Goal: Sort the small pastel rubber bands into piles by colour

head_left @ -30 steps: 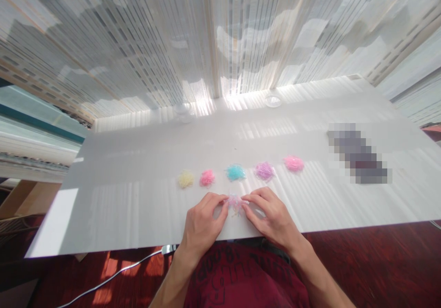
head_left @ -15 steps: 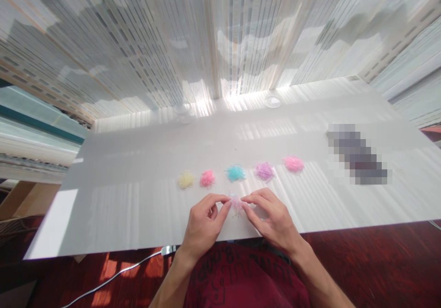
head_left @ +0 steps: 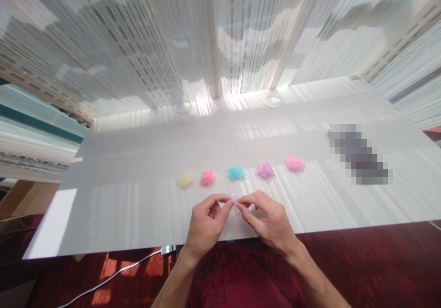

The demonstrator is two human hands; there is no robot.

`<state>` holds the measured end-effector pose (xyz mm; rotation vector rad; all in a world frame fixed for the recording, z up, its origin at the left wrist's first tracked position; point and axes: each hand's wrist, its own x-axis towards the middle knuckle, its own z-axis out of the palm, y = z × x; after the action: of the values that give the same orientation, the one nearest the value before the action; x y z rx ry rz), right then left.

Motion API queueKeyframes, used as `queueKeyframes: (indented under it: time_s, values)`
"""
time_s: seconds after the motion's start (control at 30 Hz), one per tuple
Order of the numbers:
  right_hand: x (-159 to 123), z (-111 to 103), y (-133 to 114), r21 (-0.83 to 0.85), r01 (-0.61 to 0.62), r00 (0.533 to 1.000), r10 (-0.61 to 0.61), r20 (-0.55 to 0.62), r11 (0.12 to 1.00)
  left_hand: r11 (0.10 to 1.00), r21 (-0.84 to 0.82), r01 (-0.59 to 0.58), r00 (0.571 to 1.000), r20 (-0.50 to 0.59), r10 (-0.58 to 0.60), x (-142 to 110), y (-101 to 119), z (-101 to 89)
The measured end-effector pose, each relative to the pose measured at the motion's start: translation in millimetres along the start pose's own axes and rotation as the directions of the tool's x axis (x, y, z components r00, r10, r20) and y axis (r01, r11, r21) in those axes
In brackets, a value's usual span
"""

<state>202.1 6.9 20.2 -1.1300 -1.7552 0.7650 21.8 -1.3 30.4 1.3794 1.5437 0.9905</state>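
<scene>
A small bunch of thin pastel strands (head_left: 235,198), mixed pale pink, bluish and yellowish, is between my two hands close to the near table edge. My left hand (head_left: 209,221) pinches its left side between thumb and forefinger. On the opposite side my right hand (head_left: 267,218) is closed in a similar pinch, its fingertips almost meeting the left ones. Fingertips hide much of the bunch. Beyond them lies a row of loose strand piles: yellow (head_left: 186,179), coral pink (head_left: 207,178), turquoise (head_left: 236,172), purple (head_left: 265,171) and light pink (head_left: 294,164).
The white table (head_left: 131,184) carries clear round dishes, one (head_left: 274,101) at the far edge and another (head_left: 183,107) left of it. A pixelated dark object (head_left: 360,156) lies at right. Striped curtains (head_left: 193,37) hang behind. A white cable (head_left: 117,276) runs below the table.
My right hand has moved slightly left, and its fingertips have closed in on the strand bunch and my left fingertips. The coloured piles stay in place.
</scene>
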Motion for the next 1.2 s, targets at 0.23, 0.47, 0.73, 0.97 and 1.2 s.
queueKeyframes:
  time_s: [0.23,0.47,0.73,0.97,1.2]
  values:
    - [4,-9,-2,0.054,-0.149,0.989,0.15,-0.019,0.987,0.999,0.017,-0.027,0.999,-0.039,0.027,-1,-5,-5.6]
    - [15,-14,5,-0.039,-0.242,0.956,0.231,-0.183,0.97,0.994,0.064,-0.087,0.983,-0.158,0.096,-1,-17,-12.5]
    - [48,-15,11,-0.208,-0.199,0.972,0.166,-0.166,0.958,0.959,0.093,-0.266,0.946,-0.164,0.278,-4,-28,-8.5]
    - [76,-10,26,-0.385,-0.074,0.997,0.073,-0.017,0.92,0.941,0.124,-0.316,0.926,-0.174,0.334,-3,-27,-11.0]
    - [77,-10,28,-0.474,-0.009,0.993,0.063,0.098,0.88,0.941,0.126,-0.315,0.93,-0.157,0.333,-3,-32,-12.1]
